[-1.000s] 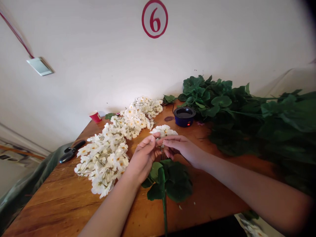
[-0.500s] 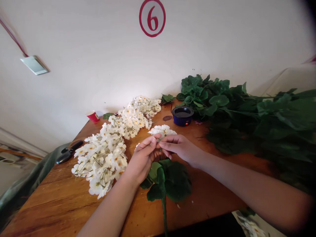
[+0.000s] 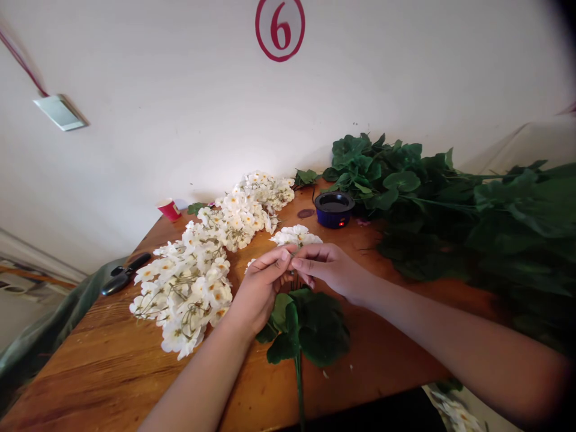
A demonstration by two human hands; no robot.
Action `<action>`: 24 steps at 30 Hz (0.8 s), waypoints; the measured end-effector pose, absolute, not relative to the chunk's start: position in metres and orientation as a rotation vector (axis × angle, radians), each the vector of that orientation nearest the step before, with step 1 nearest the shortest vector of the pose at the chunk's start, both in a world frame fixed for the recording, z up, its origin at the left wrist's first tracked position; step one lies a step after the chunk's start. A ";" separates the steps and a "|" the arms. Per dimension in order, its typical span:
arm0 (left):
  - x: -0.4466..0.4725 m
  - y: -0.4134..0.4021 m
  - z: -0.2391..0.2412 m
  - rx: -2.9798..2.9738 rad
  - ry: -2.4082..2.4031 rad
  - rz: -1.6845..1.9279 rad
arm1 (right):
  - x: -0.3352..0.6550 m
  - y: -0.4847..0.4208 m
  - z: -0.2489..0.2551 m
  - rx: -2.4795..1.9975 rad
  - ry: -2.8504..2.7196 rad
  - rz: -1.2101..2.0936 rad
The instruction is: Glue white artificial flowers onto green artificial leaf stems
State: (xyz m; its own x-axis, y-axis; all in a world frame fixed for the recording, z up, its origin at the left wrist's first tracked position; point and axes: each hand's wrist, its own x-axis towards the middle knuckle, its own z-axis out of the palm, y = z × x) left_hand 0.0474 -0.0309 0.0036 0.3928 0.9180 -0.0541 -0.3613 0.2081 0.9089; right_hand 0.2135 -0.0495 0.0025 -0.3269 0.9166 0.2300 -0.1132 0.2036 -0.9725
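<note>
Evidently working with left hand (image 3: pixel 261 288) and right hand (image 3: pixel 330 270) curled nearly closed, cannot tell on what, and could bend bloom (image 3: pixel 297 234) just beyond by tugging unevenly.

The left hand (image 3: pixel 258 288) and right hand (image 3: pixel 337 271) partly hide the white flower cluster (image 3: pixel 296 234); the bottom edge cuts the green stem (image 3: pixel 299 384); leaves (image 3: pixel 533 201) at right blur.

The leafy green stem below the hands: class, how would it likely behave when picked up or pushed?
The green stem looks straight, so it would probably be fairly stiff when lifted. Its broad leaves look thin, so they may flop or bend. They spread to both sides, so it seems unlikely to roll.
</note>
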 end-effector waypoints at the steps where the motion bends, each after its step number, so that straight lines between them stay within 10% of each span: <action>1: 0.048 -0.031 0.004 0.981 0.712 0.999 | 0.214 -0.050 0.003 -0.814 -1.504 1.297; 24: 0.049 -0.039 0.010 1.093 0.678 0.946 | 0.216 -0.045 0.004 -1.046 -1.395 1.175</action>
State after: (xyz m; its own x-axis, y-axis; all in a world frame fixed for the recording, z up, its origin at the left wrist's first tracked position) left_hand 0.0491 -0.0387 0.0097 0.4553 0.8903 -0.0087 -0.2943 0.1597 0.9423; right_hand 0.2158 -0.0453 0.0042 -0.1338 0.9791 0.1531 0.0160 0.1566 -0.9875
